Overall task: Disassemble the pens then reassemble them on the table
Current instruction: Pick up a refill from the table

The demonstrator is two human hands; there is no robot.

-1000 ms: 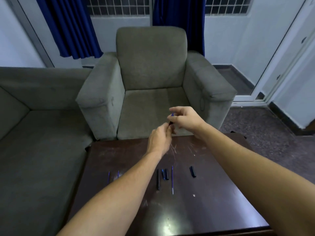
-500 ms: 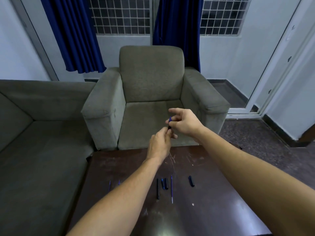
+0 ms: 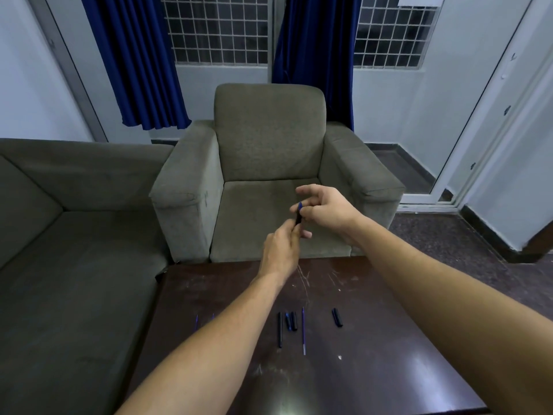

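Pen [image 3: 298,214] is standing nearly upright between both grips, with the counter [image 3: 374,369] lying below them. The right grip [image 3: 326,209] is pinching its blue top and the left grip [image 3: 281,250] is pinching its lower end. The person is likely pulling it apart; the next move is calling for a straight, steady tug.

The table [image 3: 359,384] stands nearest, an armchair [image 3: 269,139] behind its far edge and a sofa [image 3: 74,265] to its left. On the table, from left to right, lie two thin refills [image 3: 196,322] (one mostly behind the left forearm), a barrel [image 3: 279,329], two short pieces [image 3: 291,321], another refill [image 3: 303,330] and, apart, a cap [image 3: 337,317]. Above the far edge, the left hand [image 3: 281,250] and right hand [image 3: 326,209] hold a pen [image 3: 298,212] between them.
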